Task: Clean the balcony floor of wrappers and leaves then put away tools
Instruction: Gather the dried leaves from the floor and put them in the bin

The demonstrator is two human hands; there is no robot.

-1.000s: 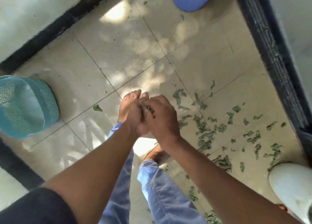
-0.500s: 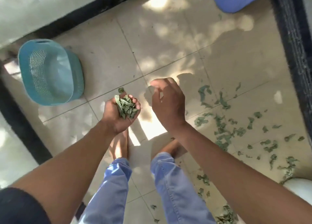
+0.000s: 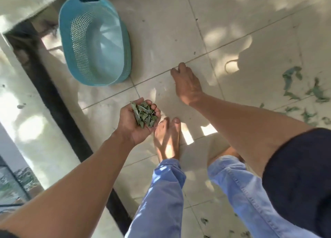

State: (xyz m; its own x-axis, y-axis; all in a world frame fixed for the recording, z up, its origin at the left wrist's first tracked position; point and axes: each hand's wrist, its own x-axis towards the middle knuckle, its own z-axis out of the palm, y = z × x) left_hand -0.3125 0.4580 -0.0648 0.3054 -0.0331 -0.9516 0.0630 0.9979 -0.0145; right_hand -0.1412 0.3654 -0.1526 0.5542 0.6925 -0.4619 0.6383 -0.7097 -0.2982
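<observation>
- The blue basket (image 3: 95,40) lies tipped on the tiled balcony floor (image 3: 161,22), its open mouth turned toward the camera; it serves as the landmark here.
- The left hand (image 3: 136,121) is held palm up, nearer the camera than the basket and a little to its right, above the floor.
- Its fingers (image 3: 154,107) are curled up round a heap of green leaf pieces (image 3: 144,115), cupping them in the palm.
- The right hand (image 3: 187,84) hangs to the right of the basket, back of the hand upward, at about the level of the basket's near rim.
- Its fingers (image 3: 176,71) are bent loosely downward and close together; they hold nothing that can be seen, though their undersides are hidden.
- More scattered leaves (image 3: 293,87) lie on the floor far to the right of the basket, well apart from both hands.
- A few small leaf bits (image 3: 204,220) lie on the tiles near the bottom edge, well away from the basket.
- A bare foot (image 3: 167,137) stands on the floor just below the cupped hand, with light blue trouser legs (image 3: 161,193) nearer the camera.
- A dark strip (image 3: 59,101) runs along the floor edge on the basket's left side, passing close to it.
- A dark sleeve (image 3: 297,175) covers the right upper arm.
</observation>
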